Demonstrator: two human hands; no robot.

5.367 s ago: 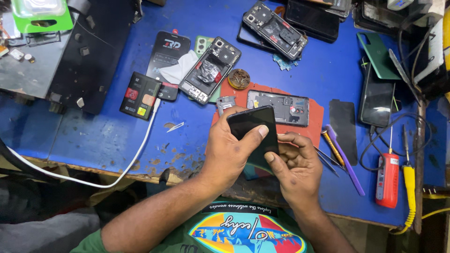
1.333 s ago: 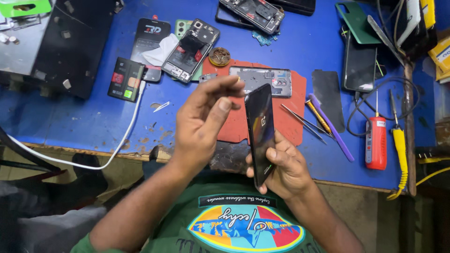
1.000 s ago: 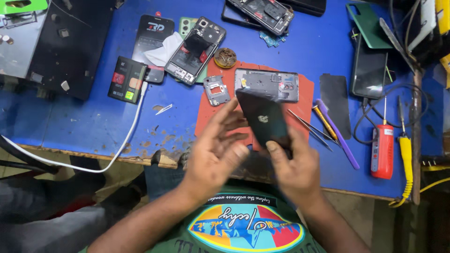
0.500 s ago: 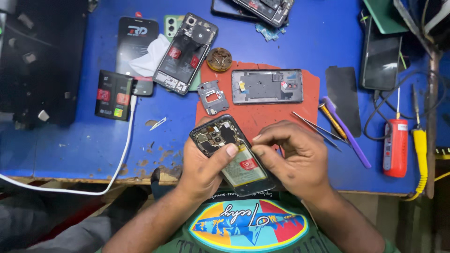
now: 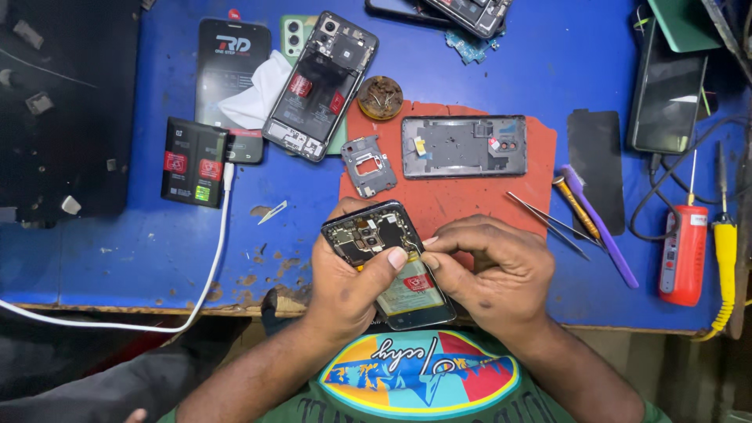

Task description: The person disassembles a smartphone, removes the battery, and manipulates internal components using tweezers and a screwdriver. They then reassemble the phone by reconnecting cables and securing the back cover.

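Note:
My left hand grips an opened phone with its back off, so the circuit board and battery face up. It is held near the table's front edge, over the red mat. My right hand rests on the phone's right side, thumb and forefinger pinched at a spot beside the battery. Whether anything small sits between those fingers I cannot tell. A grey phone frame and a small metal cover plate lie on the mat just beyond.
Another opened phone, a white cloth, a black battery and a white cable lie left. Tweezers, a purple tool, a red device and a yellow-handled tool lie right.
The phone was flipped from dark screen side to open back side up and lowered towards the table edge. My right hand moved onto it with pinched fingers.

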